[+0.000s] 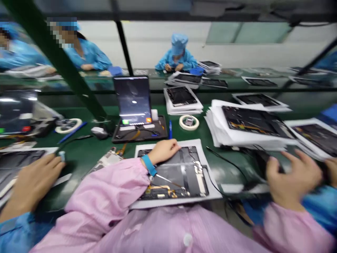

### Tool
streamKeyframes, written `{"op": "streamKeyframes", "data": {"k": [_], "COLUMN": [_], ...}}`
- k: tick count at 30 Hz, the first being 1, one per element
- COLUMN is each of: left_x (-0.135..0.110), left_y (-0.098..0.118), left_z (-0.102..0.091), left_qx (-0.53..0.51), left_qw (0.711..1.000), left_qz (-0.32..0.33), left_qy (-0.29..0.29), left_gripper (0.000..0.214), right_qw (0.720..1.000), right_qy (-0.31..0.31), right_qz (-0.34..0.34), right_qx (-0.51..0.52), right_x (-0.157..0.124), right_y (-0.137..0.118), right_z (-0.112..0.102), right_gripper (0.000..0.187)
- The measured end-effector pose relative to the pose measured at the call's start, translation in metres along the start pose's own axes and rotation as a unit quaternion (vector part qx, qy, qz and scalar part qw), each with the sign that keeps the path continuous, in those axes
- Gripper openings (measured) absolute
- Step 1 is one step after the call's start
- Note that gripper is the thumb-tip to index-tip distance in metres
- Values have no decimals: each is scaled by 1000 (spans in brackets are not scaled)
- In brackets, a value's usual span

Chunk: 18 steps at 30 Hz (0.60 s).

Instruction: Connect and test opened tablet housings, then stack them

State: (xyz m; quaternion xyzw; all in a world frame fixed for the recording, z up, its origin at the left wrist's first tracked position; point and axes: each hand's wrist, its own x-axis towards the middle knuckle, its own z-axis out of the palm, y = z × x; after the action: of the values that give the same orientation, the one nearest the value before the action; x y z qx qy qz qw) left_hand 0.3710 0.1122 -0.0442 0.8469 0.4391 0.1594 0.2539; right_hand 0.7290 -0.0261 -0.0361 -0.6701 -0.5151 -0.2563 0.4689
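Pink cloth is worn on both arms. The left hand [163,151], fingers slack and clasping nothing, is laid on the tablet [181,172], a flat dark slab with shiny strips, on a white sheet [168,203] at the near edge of the green bench [86,154]. The right hand [292,179] is blurred, spread over a black object [259,160]; its grip cannot be told. Paper stacks [237,138] and a tape roll [189,122] are set behind.

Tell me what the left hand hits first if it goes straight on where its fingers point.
Probably the stack of white trays, right of the left hand resting on the open tablet. The tape roll looks just off-line; depth is unclear.
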Motion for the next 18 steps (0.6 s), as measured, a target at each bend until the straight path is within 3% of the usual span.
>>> {"op": "streamKeyframes", "data": {"k": [1,2,3,4,5,6,10,12,13,14,15,18], "left_x": [-1,-1,0,0,1,1,0,1,1,1,1,-2], "left_y": [0,-1,-2,-2,-3,-3,-5,-7,-7,-8,-7,1], "left_z": [0,1,1,1,1,1,1,1,2,3,5,5], "left_qx": [-5,-8,-13,-15,-17,-17,-21,-31,-38,-43,-46,-50], "left_qw": [1000,1000,1000,1000,1000,999,999,998,998,998,998,998], "left_qz": [-1,1,4,6,6,5,2,4,3,1,-3,-4], "left_qy": [-4,-8,-14,-20,-25,-30,-44,-50,-52,-53,-52,-36], "left_gripper": [31,33,35,37,38,39,42,43,43,43,43,41], "right_qw": [999,990,961,912,864,828,690,611,595,602,630,759], "right_qy": [-34,-117,-243,-376,-475,-535,-662,-691,-684,-661,-627,-490], "right_qz": [-23,-30,-18,3,25,41,139,223,263,293,310,292], "right_qx": [19,77,133,163,161,160,256,315,330,337,339,314], "right_x": [-2,-4,-7,-10,-13,-16,-18,-14,-12,-10,-8,-5], "right_y": [-25,-50,-72,-91,-106,-116,-119,-108,-101,-94,-88,-72], "right_z": [-4,-4,-1,4,11,18,38,39,38,36,34,32], "right_gripper": [30,25,24,26,26,26,32,36,37,39,41,44]}}
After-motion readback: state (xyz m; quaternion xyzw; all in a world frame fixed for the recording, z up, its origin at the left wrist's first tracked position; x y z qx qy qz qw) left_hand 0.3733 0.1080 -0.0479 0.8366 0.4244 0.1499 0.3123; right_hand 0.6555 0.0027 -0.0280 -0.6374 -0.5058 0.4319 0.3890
